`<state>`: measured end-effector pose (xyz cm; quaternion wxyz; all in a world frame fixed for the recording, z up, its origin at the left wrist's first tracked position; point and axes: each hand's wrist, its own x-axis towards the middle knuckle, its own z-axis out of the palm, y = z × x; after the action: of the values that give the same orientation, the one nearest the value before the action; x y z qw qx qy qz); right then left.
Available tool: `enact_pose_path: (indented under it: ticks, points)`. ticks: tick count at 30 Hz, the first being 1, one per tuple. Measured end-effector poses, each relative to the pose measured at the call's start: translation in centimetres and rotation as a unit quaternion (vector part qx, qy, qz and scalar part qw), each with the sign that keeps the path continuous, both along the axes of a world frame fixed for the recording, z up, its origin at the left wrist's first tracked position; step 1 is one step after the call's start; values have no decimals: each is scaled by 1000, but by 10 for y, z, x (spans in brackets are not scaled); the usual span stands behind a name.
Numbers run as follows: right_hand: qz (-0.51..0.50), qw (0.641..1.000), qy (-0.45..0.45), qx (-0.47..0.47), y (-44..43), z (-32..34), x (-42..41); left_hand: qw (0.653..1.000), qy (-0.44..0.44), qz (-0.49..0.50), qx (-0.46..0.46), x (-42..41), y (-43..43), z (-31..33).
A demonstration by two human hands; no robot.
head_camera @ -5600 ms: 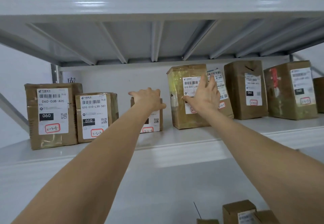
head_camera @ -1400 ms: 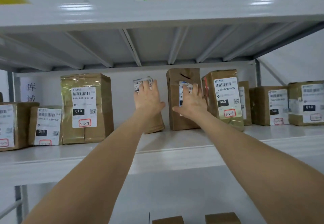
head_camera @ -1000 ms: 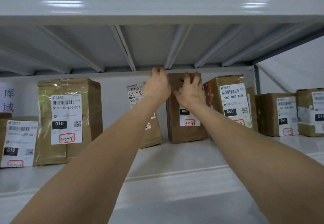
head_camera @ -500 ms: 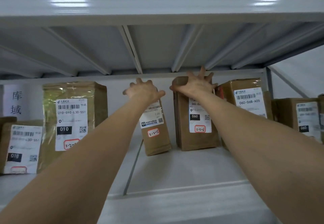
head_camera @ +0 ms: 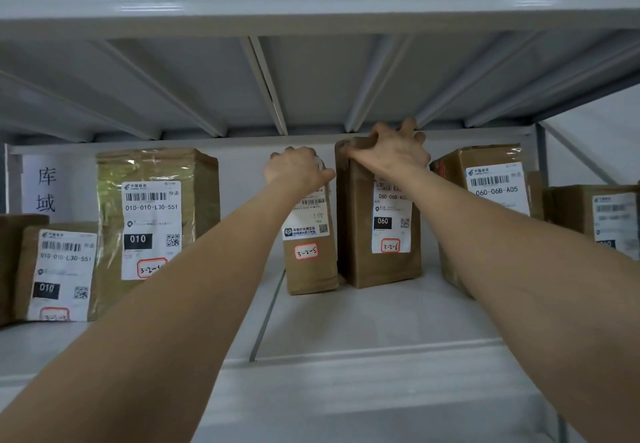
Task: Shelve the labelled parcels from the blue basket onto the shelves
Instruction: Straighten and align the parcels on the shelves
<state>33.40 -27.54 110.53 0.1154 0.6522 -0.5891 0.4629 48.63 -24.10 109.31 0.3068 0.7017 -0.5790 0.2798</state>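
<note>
Two brown parcels stand upright side by side on the grey shelf [head_camera: 363, 331]. My left hand [head_camera: 294, 167] grips the top of the slim parcel marked 3-2-5 [head_camera: 311, 269], fingers curled over it. My right hand [head_camera: 391, 151] lies over the top of the taller parcel marked 3-2-6 [head_camera: 377, 269], thumb at its front top edge and fingers spread over the top. The two parcels nearly touch. The blue basket is out of sight.
A tall taped parcel labelled 010 [head_camera: 156, 220] and a lower 010 parcel [head_camera: 59, 272] stand at left. Parcels labelled 060 [head_camera: 491, 182] and another [head_camera: 602, 214] stand at right. The upper shelf's underside [head_camera: 311, 78] hangs low above the parcels. A paper sign [head_camera: 45, 189] hangs on the back wall.
Both hands have settled onto the parcel tops; the slim 3-2-5 parcel now stands closer to the 3-2-6 parcel. The view has shifted slightly.
</note>
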Motion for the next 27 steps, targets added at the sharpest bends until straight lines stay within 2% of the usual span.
enact_pose_path:
  ticks: [6, 9, 13, 17, 19, 22, 25, 27]
  points:
    - [0, 1000, 7, -11, 17, 1, 10, 1000, 11, -5, 4, 5, 13, 5]
    - [24, 999, -18, -15, 17, -3, 8, 998, 57, -38, 11, 10, 16, -8]
    - [140, 986, -86, 23, 11, -7, 0, 984, 135, -111, -19, 17, 19, -22]
    - [151, 978, -146, -19, 6, -24, 1, 962, 211, -171, -40, 22, 19, -32]
    - [159, 966, -203, -17, 4, -36, 1, 951, 243, -185, -44, 24, 20, -37]
    - [173, 944, -278, 33, 4, -54, 0, 924, 314, -209, -58, 28, 23, -41]
    - [230, 905, -338, 118, 2, -68, -4, 895, 387, -219, -15, 30, 28, -50]
    - [271, 882, -353, 157, 4, -76, -5, 896, 388, -214, 2, 30, 32, -56]
